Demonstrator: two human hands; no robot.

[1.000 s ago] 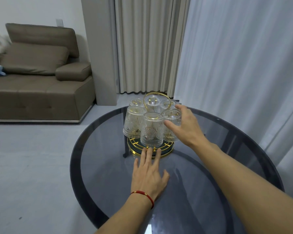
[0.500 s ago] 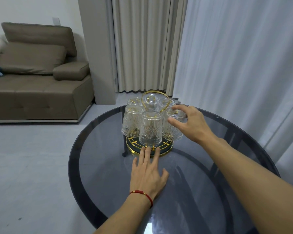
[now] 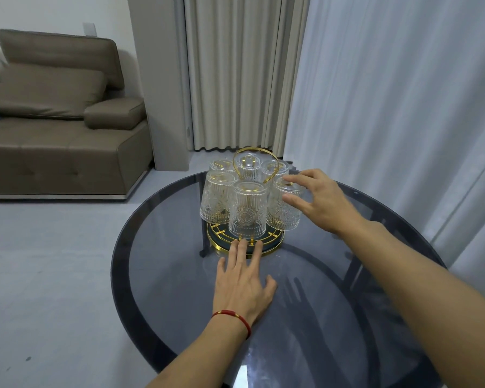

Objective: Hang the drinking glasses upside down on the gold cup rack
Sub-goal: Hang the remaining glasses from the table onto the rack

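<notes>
On the round glass table (image 3: 157,275), left hand (image 3: 242,287) lay flat, open, steadying the gold cup rack (image 3: 221,242); right hand (image 3: 317,200) loosely cupped the right-front glass (image 3: 282,211), probably seating it.

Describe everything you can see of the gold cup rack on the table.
The gold cup rack looks like thin polished metal: a round base with a wire grid over a dark inset and a looped handle on top. It stands upright on the dark glass table. Six clear patterned glasses hang on it upside down. The left hand lies flat, fingertips against the base rim; the right hand touches the right-hand glass.
</notes>
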